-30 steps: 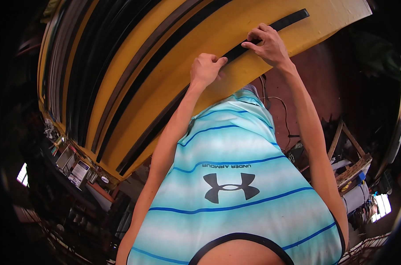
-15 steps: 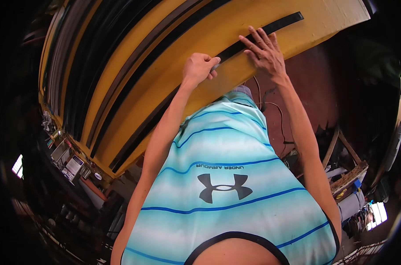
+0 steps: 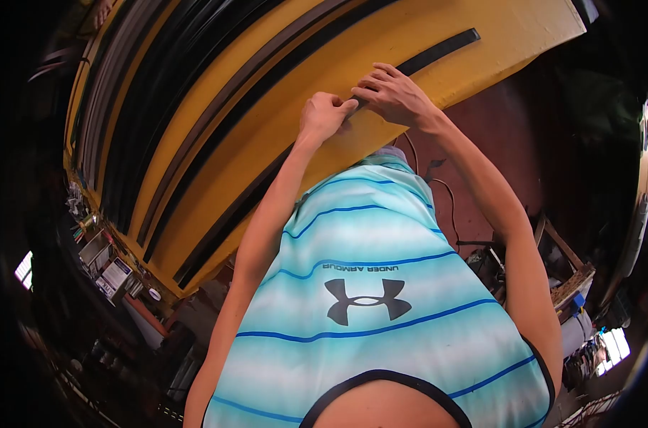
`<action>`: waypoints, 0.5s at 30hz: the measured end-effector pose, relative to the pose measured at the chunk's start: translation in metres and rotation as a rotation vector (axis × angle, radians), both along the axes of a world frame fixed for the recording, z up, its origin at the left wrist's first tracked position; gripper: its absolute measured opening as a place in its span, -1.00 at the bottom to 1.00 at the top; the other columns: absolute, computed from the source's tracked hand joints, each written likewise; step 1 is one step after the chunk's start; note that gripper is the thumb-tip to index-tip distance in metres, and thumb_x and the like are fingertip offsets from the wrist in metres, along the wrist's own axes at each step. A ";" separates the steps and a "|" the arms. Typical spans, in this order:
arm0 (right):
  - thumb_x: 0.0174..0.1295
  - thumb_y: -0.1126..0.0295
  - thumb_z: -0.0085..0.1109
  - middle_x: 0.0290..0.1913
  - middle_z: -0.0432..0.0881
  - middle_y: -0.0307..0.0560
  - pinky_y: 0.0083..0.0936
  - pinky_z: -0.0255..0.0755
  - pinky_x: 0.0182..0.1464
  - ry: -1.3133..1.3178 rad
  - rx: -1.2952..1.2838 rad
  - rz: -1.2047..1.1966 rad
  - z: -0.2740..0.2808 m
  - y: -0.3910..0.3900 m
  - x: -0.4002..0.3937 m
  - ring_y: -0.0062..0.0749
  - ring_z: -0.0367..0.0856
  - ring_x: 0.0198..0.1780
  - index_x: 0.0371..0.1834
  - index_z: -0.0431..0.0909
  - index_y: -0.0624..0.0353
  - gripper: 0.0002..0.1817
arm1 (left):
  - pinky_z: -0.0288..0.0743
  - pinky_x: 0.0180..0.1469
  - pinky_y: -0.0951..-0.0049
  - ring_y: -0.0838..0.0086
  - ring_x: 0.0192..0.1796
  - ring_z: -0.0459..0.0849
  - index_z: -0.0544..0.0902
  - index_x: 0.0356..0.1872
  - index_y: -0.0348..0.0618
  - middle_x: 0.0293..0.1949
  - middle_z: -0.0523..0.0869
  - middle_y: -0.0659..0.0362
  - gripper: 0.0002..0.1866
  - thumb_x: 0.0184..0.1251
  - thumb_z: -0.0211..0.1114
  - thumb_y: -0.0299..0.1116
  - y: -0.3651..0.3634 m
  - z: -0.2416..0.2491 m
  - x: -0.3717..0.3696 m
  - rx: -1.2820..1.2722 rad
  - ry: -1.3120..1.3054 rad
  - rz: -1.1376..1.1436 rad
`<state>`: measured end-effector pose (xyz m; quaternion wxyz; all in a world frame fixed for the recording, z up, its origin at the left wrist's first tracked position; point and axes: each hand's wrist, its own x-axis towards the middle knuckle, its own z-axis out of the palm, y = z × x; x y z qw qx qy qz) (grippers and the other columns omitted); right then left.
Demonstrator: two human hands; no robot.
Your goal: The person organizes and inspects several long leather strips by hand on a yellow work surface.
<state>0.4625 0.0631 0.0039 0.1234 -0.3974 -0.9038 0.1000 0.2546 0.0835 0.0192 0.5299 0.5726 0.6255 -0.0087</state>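
Note:
A long flat black strip (image 3: pixel 438 53) lies across the yellow board, running from upper right to lower left. My left hand (image 3: pixel 324 115) is closed in a pinch over the strip's middle, its thumb and forefinger together. A small greyish bit shows at those fingertips, too hidden to name. Close beside it, my right hand (image 3: pixel 394 96) lies over the same strip with its fingers bent and drawn toward the left fingertips. What the right fingers hold, if anything, is hidden between the hands.
More black and brown strips (image 3: pixel 217 118) lie roughly parallel on the yellow board (image 3: pixel 509 39). Its near edge runs close to my waist. Below are a reddish floor (image 3: pixel 481 150), a thin cable (image 3: pixel 452 200) and a wooden frame (image 3: pixel 563 246). Shelved items (image 3: pixel 113 274) stand at left.
My right hand has moved left along the strip, from lying spread to bent fingers beside my left hand. The left hand stays in nearly the same place, still pinched.

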 end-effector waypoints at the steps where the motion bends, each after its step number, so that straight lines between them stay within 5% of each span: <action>1: 0.18 0.28 0.41 0.08 0.65 -0.19 -0.24 0.39 0.36 -0.004 0.000 -0.007 0.002 0.003 0.000 -0.26 0.60 0.17 -0.01 0.64 0.05 -0.68 | 0.63 -0.26 0.41 0.44 -0.47 0.79 0.80 -0.34 -0.29 -0.50 0.82 0.07 -0.60 0.38 0.39 -0.07 0.000 0.007 -0.001 -0.049 -0.034 0.045; 2: 0.15 0.28 0.43 0.01 0.64 -0.20 -0.27 0.42 0.29 0.019 0.009 0.014 0.006 0.007 0.001 -0.26 0.61 0.12 -0.08 0.63 0.06 -0.70 | 0.60 -0.40 0.52 0.53 -0.51 0.74 0.78 -0.31 -0.34 -0.52 0.79 0.09 -0.60 0.44 0.41 -0.10 0.001 0.014 0.000 -0.048 -0.038 0.035; 4: 0.12 0.29 0.45 -0.05 0.63 -0.22 -0.30 0.45 0.23 0.039 0.020 0.039 0.009 0.012 0.006 -0.26 0.62 0.07 -0.15 0.61 0.06 -0.72 | 0.60 -0.40 0.52 0.53 -0.52 0.74 0.78 -0.30 -0.33 -0.52 0.79 0.09 -0.60 0.44 0.40 -0.09 0.000 0.016 0.000 -0.048 -0.036 0.033; 15: 0.08 0.43 0.48 0.09 0.61 -0.16 -0.29 0.43 0.27 -0.133 -0.126 -0.167 0.018 0.025 0.066 -0.20 0.58 0.20 0.08 0.61 0.04 -0.55 | 0.62 -0.34 0.50 0.51 -0.52 0.74 0.81 -0.24 -0.29 -0.51 0.80 0.09 -0.60 0.45 0.38 -0.06 0.001 0.016 -0.001 -0.064 -0.023 -0.005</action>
